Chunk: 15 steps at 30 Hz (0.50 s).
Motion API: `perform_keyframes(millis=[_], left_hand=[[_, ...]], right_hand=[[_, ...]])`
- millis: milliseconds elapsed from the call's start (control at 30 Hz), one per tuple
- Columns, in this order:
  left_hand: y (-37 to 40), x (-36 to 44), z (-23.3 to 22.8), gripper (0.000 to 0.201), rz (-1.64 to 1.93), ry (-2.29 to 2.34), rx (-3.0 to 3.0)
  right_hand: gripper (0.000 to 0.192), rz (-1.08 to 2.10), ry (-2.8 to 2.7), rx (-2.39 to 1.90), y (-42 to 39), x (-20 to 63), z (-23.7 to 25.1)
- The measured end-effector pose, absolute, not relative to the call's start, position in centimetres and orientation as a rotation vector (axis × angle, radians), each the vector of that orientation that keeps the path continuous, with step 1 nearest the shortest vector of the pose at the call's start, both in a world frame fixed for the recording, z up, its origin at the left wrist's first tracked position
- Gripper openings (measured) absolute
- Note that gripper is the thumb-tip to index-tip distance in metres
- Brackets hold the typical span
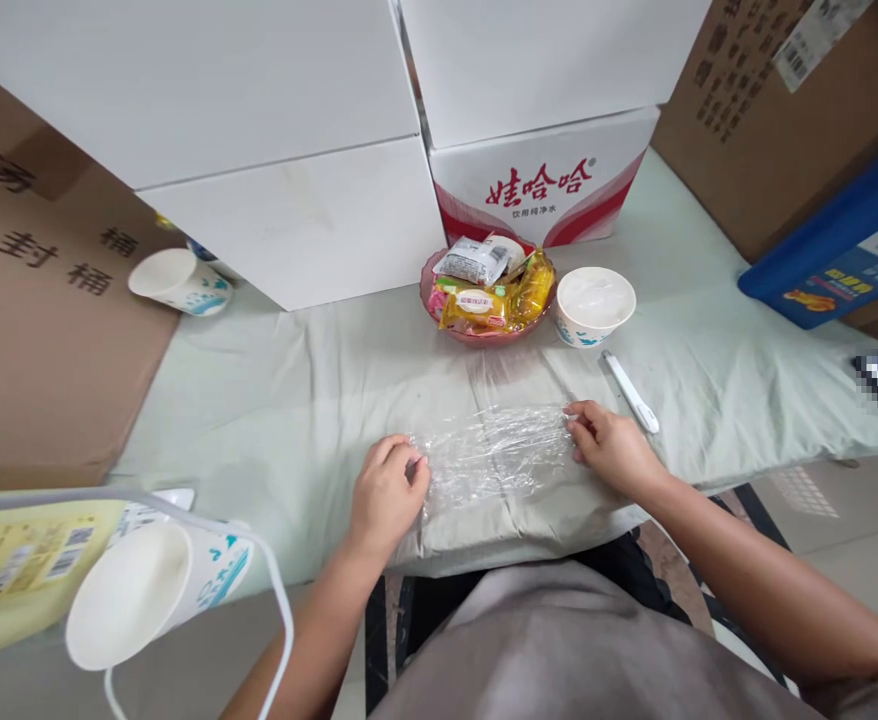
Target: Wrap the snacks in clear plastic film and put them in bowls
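A crinkled sheet of clear plastic film [495, 450] lies stretched across the cloth near the table's front edge. My left hand [390, 490] pinches its left end, fingers curled in. At the film's upper right corner, my right hand [608, 445] grips it between thumb and fingers. Just beyond my right hand is a white utility knife [630, 392], lying on the cloth. Behind the film stands a pink glass bowl [476, 338] full of wrapped snacks [476, 305]. To its right, a paper bowl [595, 318] holds something clear, seemingly crumpled plastic.
White cartons [296, 220] stack along the back, one with red print [544, 190]. Brown boxes stand at left [56, 300] and right [784, 130], with a blue package [829, 250] by the right one. Paper cups sit at left [180, 282] and front left [139, 595], near a white cable [281, 590].
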State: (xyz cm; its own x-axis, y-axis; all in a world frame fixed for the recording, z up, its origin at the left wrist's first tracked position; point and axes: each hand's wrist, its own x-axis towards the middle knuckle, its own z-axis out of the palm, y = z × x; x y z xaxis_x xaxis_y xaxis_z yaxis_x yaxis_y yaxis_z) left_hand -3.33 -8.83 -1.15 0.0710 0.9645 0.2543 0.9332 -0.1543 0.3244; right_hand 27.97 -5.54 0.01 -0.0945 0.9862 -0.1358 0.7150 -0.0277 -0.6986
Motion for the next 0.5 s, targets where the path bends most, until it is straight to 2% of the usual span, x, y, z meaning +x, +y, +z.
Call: perform_keyframes(millis=[167,300,367,433,500], left_hand=[[-8.6,-3.6,-0.9,0.007,0.628,2.089,2.194],[-8.5,-2.4,0.4,0.017,0.922,2.222,2.347],[-8.6,-0.8,0.8,0.013,0.973,1.937,2.558],[-8.8,1.0,0.6,0.016,0.819,1.54,2.72],[-8.8,2.4,-0.2,0.033,0.563,1.336,2.78]], right_hand=[[0.023,0.718,-1.927,-1.869,-5.2,27.6,0.0],[0.023,0.569,-2.035,-1.909,-5.2,27.2,-0.1],[0.024,0.545,-2.072,-1.941,-5.2,26.9,-0.1],[0.026,0.539,-2.112,-1.981,-5.0,26.6,-0.1],[0.029,0.525,-2.16,-2.009,-4.7,26.8,-0.1]])
